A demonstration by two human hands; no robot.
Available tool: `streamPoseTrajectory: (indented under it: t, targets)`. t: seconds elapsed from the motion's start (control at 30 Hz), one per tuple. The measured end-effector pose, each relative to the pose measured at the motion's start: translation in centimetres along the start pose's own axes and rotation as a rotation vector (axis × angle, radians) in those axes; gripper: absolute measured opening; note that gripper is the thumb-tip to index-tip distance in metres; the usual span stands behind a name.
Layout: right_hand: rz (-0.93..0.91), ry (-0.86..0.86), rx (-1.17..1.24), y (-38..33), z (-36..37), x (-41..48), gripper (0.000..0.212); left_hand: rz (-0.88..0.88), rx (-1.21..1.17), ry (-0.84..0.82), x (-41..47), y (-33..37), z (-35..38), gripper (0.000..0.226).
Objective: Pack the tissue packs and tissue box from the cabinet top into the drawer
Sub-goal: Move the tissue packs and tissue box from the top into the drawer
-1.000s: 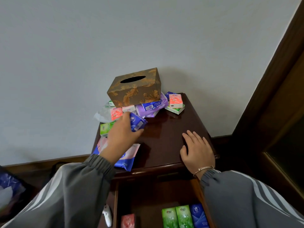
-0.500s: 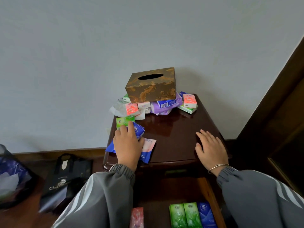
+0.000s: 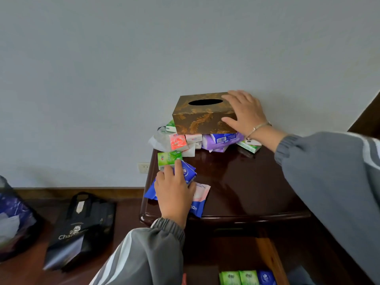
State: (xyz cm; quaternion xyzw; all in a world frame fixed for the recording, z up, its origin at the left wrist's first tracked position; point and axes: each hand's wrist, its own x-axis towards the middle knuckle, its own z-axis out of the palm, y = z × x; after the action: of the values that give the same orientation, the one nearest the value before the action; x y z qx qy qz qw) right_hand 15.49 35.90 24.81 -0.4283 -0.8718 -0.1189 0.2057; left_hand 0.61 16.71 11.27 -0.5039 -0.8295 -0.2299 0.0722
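Observation:
A gold-patterned tissue box [image 3: 200,115] sits on a heap of tissue packs at the back of the dark wooden cabinet top [image 3: 246,188]. My right hand [image 3: 244,112] grips the box's right end, thumb on the front face and fingers over the top. My left hand [image 3: 174,192] lies near the front left corner on a blue tissue pack [image 3: 188,171], which rests on a larger blue-and-pink pack [image 3: 200,200]. A green pack [image 3: 169,158] lies just beyond my fingertips. Red [image 3: 178,141], purple [image 3: 216,142] and green [image 3: 249,147] packs lie under and around the box.
The open drawer [image 3: 267,256] below the cabinet top holds two green packs [image 3: 238,277] and a blue one [image 3: 266,277]. A black shopping bag [image 3: 80,227] stands on the floor at left, a dark blue bag [image 3: 12,219] beyond it. The wall is close behind the cabinet.
My right hand left the cabinet's front edge and reached back to take hold of the tissue box. My left hand stayed on the blue pack. The camera view shifted left.

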Motion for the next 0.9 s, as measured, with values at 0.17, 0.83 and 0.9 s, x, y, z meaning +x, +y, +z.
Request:
streamPoseTrajectory:
  t: [0.17,0.83,0.9]
  targets:
    - [-0.058,-0.333,-0.152,-0.7,1.4,4.7,0.069,-0.009,-0.034,0.004,-0.1,-0.1,0.2,0.068]
    - [0.117,-0.414,0.228,4.9,-7.8,-18.4,0.066,0.000,-0.018,-0.025,0.0,0.0,-0.4,0.064]
    - [0.105,-0.453,0.217,4.9,-6.4,-20.1,0.065,0.009,0.006,-0.032,0.0,0.1,-0.5,0.065]
